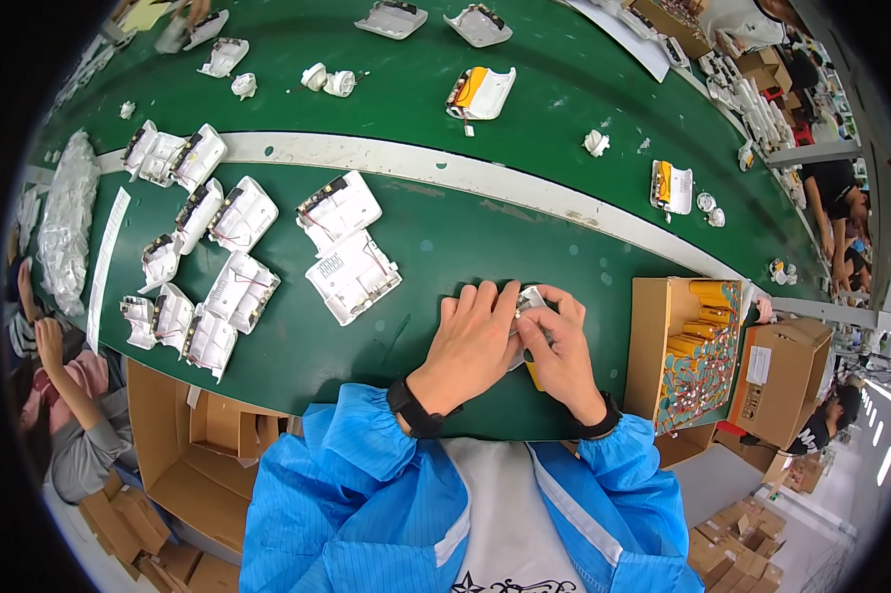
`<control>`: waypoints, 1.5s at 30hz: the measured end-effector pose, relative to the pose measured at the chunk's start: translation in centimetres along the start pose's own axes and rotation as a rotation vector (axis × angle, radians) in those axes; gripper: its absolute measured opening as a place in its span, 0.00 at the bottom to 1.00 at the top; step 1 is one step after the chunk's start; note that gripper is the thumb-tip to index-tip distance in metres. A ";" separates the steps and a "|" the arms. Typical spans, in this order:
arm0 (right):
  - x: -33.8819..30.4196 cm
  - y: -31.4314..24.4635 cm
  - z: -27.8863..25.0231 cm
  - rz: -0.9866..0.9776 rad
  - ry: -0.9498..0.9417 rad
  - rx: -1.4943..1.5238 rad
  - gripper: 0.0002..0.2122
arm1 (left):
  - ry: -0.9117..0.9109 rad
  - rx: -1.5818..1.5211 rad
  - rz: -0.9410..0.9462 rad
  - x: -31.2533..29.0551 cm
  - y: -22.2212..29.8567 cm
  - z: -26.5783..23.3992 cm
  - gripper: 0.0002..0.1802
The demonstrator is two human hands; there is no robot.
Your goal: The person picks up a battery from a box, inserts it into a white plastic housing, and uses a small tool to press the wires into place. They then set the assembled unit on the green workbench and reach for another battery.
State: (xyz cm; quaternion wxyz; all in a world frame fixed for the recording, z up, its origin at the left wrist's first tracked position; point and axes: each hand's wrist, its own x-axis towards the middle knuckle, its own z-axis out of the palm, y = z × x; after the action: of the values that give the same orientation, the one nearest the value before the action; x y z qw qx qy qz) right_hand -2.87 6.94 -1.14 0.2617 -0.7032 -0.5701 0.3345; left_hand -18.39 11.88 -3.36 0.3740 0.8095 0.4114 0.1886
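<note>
Near the front edge of the green bench, both my hands are closed around a small white plastic housing (pixel 530 296), mostly hidden by my fingers. My left hand (pixel 473 341) lies over its left side, fingers pointing away from me. Gripping the right side is my right hand (pixel 561 346), its thumb bent in against the part. A yellow battery cell (pixel 535 377) peeks out below, between my hands. To the left, two open white housings (pixel 352 276) with thin red wires lie touching each other. Farther left sits a group of several similar white housings (pixel 243 290).
An open cardboard box (pixel 647 346) of yellow wired batteries stands right of my hands. Beyond a pale rail (pixel 406 164), a green surface carries a housing with a yellow battery (pixel 483 94) and round white parts. Clear plastic wrap (pixel 67 222) lies far left; other people are at both sides.
</note>
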 end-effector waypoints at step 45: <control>-4.4 -2.8 -3.4 0.417 0.000 -0.204 0.13 | 0.143 0.343 -0.088 -0.5 3.4 3.2 0.35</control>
State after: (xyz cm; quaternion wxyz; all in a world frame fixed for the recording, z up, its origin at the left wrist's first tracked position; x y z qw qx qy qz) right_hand -2.56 3.28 3.96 0.1143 -0.8287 -0.4433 0.3220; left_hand -14.90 8.74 -2.88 0.2081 0.8273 0.4980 0.1559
